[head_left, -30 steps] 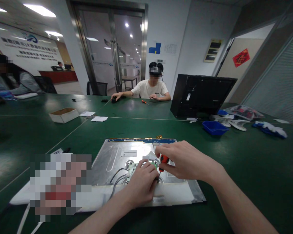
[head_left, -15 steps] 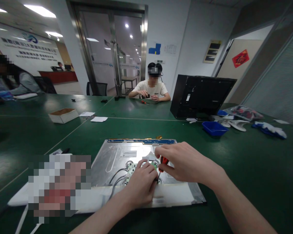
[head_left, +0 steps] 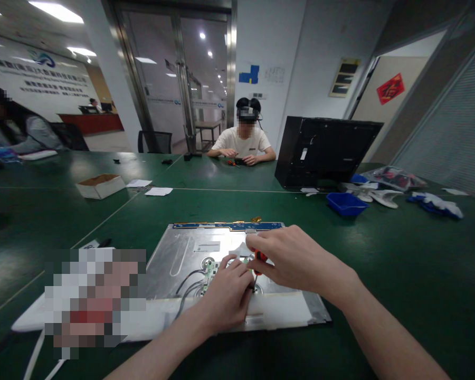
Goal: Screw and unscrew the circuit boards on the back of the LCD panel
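Note:
A silver display panel (head_left: 172, 258) lies face down on the green table, with a blue board strip (head_left: 198, 226) along its far edge. My left hand (head_left: 229, 290) rests with bent fingers on a small green circuit board (head_left: 210, 270) at the panel's middle, covering much of it. Grey cables (head_left: 188, 287) run out from the board's left side. In my right hand (head_left: 288, 258) is a red and black screwdriver (head_left: 260, 256), its shaft pointing down beside my left fingertips. The screwdriver's tip is hidden by my left hand.
A blurred-out white and red item (head_left: 91, 311) lies left of the panel. Farther off are a cardboard box (head_left: 100, 188), white papers (head_left: 159, 191), a blue tray (head_left: 346, 206), gloves (head_left: 437, 206) and a black monitor (head_left: 328, 150). Across the table sits a person (head_left: 243, 140).
The view has shifted slightly. My right hand still has the screwdriver over the board, its fingers slightly farther left and lower on the handle. The person opposite has lowered their hands to the table.

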Available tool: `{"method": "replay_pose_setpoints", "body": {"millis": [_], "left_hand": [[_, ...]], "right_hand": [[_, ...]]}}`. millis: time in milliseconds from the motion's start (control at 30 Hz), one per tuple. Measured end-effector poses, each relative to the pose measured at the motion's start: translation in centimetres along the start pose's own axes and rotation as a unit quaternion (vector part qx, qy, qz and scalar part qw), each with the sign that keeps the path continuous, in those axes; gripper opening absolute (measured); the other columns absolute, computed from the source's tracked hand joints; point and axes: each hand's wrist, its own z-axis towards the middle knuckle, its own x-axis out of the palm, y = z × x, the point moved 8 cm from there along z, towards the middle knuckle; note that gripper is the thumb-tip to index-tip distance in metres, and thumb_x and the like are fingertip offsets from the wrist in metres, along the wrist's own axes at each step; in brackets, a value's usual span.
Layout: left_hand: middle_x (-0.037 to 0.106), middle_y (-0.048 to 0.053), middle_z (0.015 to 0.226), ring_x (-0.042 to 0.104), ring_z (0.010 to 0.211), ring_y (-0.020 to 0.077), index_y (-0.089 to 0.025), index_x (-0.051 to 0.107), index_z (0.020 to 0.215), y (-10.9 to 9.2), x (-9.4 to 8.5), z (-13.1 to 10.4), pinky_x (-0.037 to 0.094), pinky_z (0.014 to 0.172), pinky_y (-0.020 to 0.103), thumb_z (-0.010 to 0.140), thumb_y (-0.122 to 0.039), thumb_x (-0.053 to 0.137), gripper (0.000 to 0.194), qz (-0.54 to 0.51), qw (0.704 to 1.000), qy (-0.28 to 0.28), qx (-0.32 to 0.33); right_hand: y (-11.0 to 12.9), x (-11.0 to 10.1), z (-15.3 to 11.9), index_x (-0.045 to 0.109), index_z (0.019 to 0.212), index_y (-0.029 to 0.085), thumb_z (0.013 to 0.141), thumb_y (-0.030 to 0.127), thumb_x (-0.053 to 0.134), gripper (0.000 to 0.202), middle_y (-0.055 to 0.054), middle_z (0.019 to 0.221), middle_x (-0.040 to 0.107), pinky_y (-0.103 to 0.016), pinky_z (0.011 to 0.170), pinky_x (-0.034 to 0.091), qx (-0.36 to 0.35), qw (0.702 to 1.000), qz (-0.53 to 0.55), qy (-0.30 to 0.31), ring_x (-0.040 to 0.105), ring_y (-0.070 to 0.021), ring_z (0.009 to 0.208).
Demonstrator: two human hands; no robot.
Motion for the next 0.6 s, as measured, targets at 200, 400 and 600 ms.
{"method": "replay_pose_setpoints", "body": {"millis": [200,400,600], "left_hand": [[0.062,0.004,0.095,0.053,0.098,0.0227,-0.022,0.060,0.093,-0.05,-0.02,-0.03,0.026,0.104,0.044,0.079,-0.014,0.051,0.019,-0.001,1.000,-0.002,0.001],[0.062,0.004,0.094,0.053,0.096,0.0226,-0.021,0.058,0.089,-0.09,-0.09,-0.03,0.026,0.105,0.044,0.078,-0.015,0.052,0.014,0.007,1.000,0.003,0.001],[0.062,0.005,0.094,0.053,0.096,0.0227,-0.021,0.058,0.087,-0.14,-0.07,-0.06,0.026,0.104,0.045,0.079,-0.016,0.051,0.011,0.008,1.000,-0.006,0.009]], "right_hand": [[0.72,-0.38,-0.38,0.053,0.089,0.019,0.083,0.023,0.053,0.007,-0.003,0.087,0.065,-0.029,0.054,0.028,-0.045,0.998,0.039,0.005,0.056,-0.0154,0.070],[0.09,-0.12,-0.08,0.053,0.090,0.020,0.086,0.024,0.050,0.006,-0.002,0.085,0.066,-0.029,0.051,0.023,-0.017,1.000,0.015,-0.006,0.057,-0.0155,0.066],[0.08,-0.05,-0.28,0.054,0.086,0.020,0.085,0.028,0.053,0.008,-0.003,0.085,0.066,-0.028,0.053,0.025,-0.018,0.999,0.024,0.017,0.057,-0.0157,0.069]]}}
